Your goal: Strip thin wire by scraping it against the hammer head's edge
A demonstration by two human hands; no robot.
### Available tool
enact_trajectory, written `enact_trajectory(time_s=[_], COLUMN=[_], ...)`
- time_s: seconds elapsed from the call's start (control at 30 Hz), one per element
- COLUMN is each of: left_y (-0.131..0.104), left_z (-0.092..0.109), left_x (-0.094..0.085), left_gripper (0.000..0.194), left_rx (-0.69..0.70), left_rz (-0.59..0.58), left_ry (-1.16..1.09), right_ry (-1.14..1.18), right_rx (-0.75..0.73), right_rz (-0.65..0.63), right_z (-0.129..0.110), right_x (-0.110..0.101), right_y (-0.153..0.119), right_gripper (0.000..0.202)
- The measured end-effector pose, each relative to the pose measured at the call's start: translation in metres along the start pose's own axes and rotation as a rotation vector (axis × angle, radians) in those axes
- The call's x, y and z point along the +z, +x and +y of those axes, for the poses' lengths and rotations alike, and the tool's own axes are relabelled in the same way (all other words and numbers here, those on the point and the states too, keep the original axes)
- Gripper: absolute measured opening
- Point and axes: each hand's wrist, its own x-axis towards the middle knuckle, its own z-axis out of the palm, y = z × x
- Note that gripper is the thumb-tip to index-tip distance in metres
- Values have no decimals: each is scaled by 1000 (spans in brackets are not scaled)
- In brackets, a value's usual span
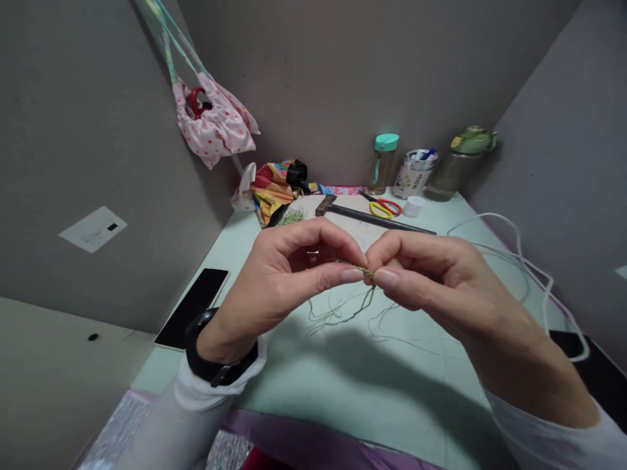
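Observation:
A thin green braided cord [363,269] is pinched between both hands above the middle of the table. My left hand [306,264] grips it between thumb and forefinger, and a dark watch sits on that wrist. Close against those fingertips, my right hand [426,271] pinches the same cord with its thumb and fingers. Loose green threads [337,313] hang from the cord and trail over the tabletop below. Part of the cord is hidden behind the fingers. A heap of green thread [292,216] lies past my left hand.
Beyond my hands lie a hammer [377,217] and scissors [385,207]. Two bottles [385,166], a pen cup [414,175] and a white cap [414,206] stand at the back. A phone [193,307] rests at left; a white cable [531,258] loops at right. A polka-dot bag [215,124] hangs upper left.

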Motion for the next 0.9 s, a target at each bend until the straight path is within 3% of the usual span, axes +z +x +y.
enact_trajectory(time_s=[0.5,0.9], left_y=[12,13], left_z=[-1,-3], left_x=[-4,-4], left_gripper=[19,14], left_rx=[-86,-168], left_rz=[-21,-37], left_ry=[-23,-202], right_ry=[366,453], right_rx=[152,208], right_rz=[-48,-99], right_z=[11,20], right_x=[-10,-8], right_y=[4,10], right_gripper=[23,22])
